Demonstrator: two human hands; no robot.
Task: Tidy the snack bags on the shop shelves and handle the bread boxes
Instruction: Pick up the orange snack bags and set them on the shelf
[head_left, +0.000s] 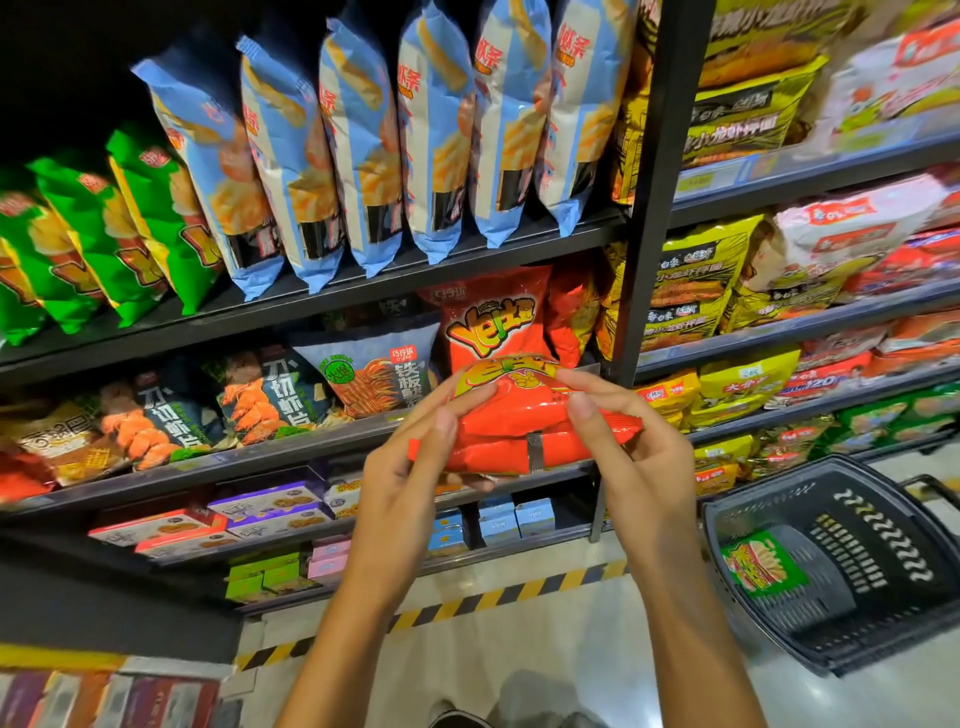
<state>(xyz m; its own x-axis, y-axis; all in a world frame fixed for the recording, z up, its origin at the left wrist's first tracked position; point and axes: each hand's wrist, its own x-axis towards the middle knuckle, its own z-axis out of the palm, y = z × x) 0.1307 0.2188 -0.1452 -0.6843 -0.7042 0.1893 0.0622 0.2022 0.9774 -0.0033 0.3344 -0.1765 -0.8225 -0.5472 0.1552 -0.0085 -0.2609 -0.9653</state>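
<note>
Red bag (519, 421), pinched between my left hand (410, 467) and right hand (628, 457). Basket (893, 639), lower right of my grip: one green bag (763, 566) inside.

Head view, down toward shelves (322, 296)

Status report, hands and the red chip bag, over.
Left hand and right hand both grip red chip bag, level before its shelf slot. Nothing blocking.

Upright red bag (491, 317) behind shelf lip (311, 441)
</note>
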